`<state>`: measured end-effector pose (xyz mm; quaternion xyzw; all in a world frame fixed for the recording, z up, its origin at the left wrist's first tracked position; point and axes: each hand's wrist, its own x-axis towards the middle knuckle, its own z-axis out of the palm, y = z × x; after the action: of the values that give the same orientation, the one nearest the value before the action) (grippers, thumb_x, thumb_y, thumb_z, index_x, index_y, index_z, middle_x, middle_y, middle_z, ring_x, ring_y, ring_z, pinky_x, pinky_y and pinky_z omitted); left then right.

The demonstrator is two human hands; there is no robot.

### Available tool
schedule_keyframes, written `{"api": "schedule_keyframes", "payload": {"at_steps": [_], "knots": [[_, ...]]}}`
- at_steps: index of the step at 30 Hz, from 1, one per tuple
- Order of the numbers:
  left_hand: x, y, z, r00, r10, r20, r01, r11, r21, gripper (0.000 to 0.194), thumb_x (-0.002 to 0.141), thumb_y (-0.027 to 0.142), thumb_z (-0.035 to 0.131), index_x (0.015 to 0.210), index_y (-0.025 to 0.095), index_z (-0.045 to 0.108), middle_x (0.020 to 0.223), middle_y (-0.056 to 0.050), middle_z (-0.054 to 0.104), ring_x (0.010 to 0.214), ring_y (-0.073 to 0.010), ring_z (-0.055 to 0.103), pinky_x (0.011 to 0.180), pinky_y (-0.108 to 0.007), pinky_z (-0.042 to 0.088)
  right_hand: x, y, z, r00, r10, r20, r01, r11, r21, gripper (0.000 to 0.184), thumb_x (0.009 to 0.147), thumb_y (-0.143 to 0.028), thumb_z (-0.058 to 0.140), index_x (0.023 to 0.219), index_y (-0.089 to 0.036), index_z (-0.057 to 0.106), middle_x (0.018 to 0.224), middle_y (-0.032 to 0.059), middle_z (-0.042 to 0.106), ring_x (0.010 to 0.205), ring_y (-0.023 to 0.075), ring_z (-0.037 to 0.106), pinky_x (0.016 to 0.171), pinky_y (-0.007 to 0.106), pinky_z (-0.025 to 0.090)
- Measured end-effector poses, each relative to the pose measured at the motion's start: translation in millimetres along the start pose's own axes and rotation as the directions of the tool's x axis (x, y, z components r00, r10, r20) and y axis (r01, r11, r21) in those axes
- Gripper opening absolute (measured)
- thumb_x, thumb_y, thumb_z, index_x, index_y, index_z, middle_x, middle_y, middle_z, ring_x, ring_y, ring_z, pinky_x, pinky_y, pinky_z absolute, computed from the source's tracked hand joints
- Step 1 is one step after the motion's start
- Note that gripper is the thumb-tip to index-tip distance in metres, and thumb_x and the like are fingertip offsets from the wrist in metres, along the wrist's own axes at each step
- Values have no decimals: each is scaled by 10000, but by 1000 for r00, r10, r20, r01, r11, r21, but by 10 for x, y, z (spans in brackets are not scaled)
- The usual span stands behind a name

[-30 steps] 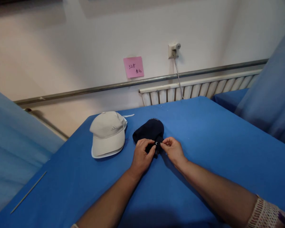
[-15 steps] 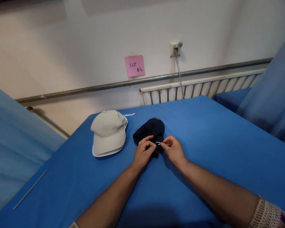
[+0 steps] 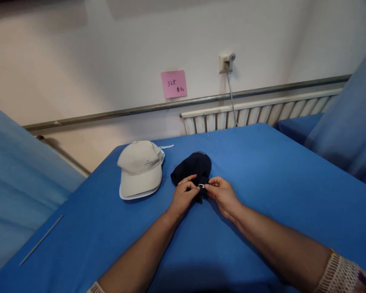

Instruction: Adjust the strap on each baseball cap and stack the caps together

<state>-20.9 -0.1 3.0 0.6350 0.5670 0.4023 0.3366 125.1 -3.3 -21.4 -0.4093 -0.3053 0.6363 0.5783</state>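
Observation:
A black cap [image 3: 191, 166] lies on the blue-covered table, its brim pointing away from me. At its near end is a strap with a small metal buckle [image 3: 201, 186]. My left hand [image 3: 184, 195] pinches the strap at the buckle's left side, with some fingers resting on the cap. From the right, my right hand [image 3: 222, 194] pinches the strap beside the buckle between thumb and forefinger. Part of the strap is hidden under my fingers. A cream cap [image 3: 140, 167] sits to the left, apart from both hands, with a pale strap sticking out behind it.
The blue cover [image 3: 262, 195] spreads over the table. A thin stick [image 3: 41, 240] lies near its left edge. Blue curtains [image 3: 15, 179] hang at both sides. Along the wall behind run a metal rail [image 3: 125, 110], a radiator [image 3: 262, 113] and a plugged-in socket [image 3: 225, 64]; a pink note [image 3: 173, 84] is stuck above.
The metal buckle has tilted slightly between my fingers, and my right hand has shifted a little down and left. Both caps stay where they were.

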Motion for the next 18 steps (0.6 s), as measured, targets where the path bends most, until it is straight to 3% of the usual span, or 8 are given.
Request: {"api": "schedule_keyframes", "payload": {"at_steps": [5,12,18], "knots": [[-1,-9,-5,1000,6,1,-6,1000,5,239,747,208,594,510,200,565,1166,-118,674,1204,-267,561,957,-433,451,3,-35,-13,999,-19,38,19,1000,-2,289,540,-281,778,721,-204,567,679,-31,546,631,116,503,627,262,416],[19,-46,9,1000,-7,29,5,999,44,203,719,219,636,521,191,600,1202,-127,660,1208,-269,553,1020,-465,395,91,85,-33,982,-190,-15,182,958,-222,209,580,-294,722,705,-213,574,646,-28,555,604,123,491,595,266,406],[13,-20,8,999,-10,37,8,999,36,212,707,207,647,502,191,597,1214,-127,655,1188,-266,567,1025,-458,396,64,105,-52,957,-289,36,280,881,-381,119,678,-283,673,733,-218,589,677,-19,580,618,134,512,611,274,413]]}}
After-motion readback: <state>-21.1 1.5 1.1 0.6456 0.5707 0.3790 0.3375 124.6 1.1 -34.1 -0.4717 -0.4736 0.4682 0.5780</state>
